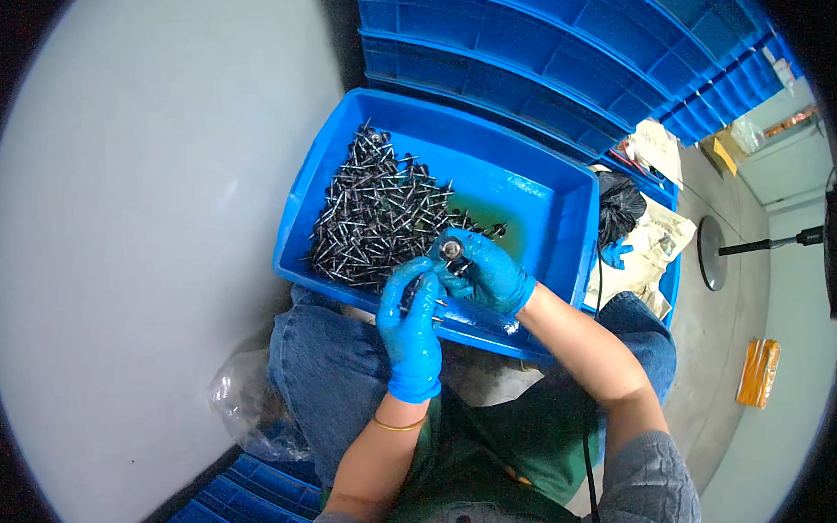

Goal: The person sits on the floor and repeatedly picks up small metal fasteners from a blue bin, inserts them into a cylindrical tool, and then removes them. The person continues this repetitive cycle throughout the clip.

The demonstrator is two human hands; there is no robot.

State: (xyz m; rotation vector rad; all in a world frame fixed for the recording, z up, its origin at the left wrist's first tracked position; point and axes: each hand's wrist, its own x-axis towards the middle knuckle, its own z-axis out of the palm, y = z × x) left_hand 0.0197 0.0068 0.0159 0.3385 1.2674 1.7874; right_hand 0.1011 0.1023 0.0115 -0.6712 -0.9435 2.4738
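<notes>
Both my hands wear wet blue gloves and meet over the near edge of a blue plastic tub (297, 206). Pinched in my right hand (493, 275) is a small metal part (451, 250) whose round, shiny end faces up. My left hand (410, 331) is closed just beside it, fingertips close to the right hand's; metal shafts (438, 305) stick out between its fingers, so it grips some of the same parts. A heap of dark metal parts with thin shiny shafts (380, 212) fills the tub's left side. Greenish-brown liquid (504, 212) lies on the tub floor.
Stacked blue crates (512, 46) rise behind the tub, and a pale wall (159, 224) stands at the left. A black plastic bag (619, 204) and stained paper (653, 249) lie on the right. Clear plastic (253, 406) bulges beside my left leg; a black cable (588, 458) hangs down in front.
</notes>
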